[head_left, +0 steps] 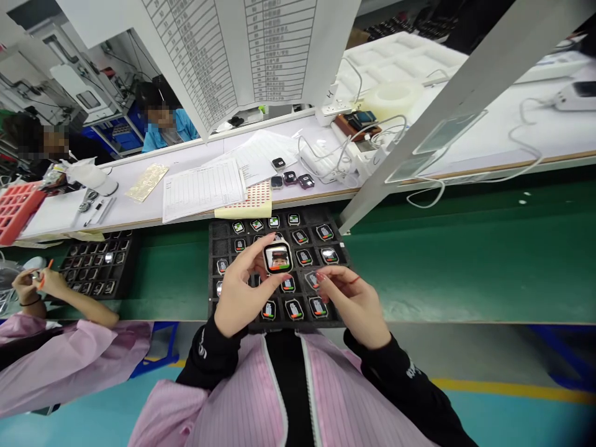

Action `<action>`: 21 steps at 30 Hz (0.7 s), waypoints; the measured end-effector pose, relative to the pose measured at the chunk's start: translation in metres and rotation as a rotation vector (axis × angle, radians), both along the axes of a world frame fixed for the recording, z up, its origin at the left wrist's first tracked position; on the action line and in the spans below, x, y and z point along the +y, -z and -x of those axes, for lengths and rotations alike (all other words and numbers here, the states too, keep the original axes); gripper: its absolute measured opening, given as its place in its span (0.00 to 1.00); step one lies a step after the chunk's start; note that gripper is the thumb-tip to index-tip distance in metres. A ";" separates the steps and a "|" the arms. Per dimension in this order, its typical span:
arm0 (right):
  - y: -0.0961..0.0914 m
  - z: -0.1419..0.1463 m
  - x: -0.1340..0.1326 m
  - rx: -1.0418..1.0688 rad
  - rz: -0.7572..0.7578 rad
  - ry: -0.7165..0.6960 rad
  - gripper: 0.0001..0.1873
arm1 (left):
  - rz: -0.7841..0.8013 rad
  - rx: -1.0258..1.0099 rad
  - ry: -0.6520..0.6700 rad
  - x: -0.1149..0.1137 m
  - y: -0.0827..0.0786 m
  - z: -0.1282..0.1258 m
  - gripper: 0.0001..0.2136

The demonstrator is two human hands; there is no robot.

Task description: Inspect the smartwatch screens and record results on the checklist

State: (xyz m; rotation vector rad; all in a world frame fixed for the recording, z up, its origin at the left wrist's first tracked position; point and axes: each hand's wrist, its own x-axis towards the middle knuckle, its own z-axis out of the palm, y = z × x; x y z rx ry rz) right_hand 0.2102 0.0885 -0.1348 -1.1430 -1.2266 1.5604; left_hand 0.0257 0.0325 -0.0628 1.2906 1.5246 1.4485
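My left hand (244, 285) grips a smartwatch case (278, 257) without a strap by its edges, thumb below and index finger above. Its dark glossy screen faces me, with a reflection and a red and green strip on it. My right hand (351, 298) is pinched at the edge of a clear, film-like piece (311, 279), over the right part of the tray. Beneath both hands lies a black foam tray (216, 248) with watch cases in its compartments, many with lit screens. My left hand hides some of the compartments.
The tray rests on a green bench (465, 261) below a white shelf. On the shelf are paper forms (202, 189), a sticker sheet (246, 202), several small watches (289, 178) and cables. A slanted metal post (419, 130) stands at right. A co-worker's hands (49, 282) work at left beside another tray (97, 264).
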 end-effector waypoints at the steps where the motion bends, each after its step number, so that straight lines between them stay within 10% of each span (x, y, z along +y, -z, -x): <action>1: 0.000 0.003 -0.004 0.001 0.002 0.006 0.24 | 0.004 0.003 0.004 -0.002 0.000 0.003 0.26; 21: 0.010 0.033 -0.057 -0.049 0.018 0.129 0.27 | -0.051 0.005 0.128 -0.016 0.017 0.039 0.25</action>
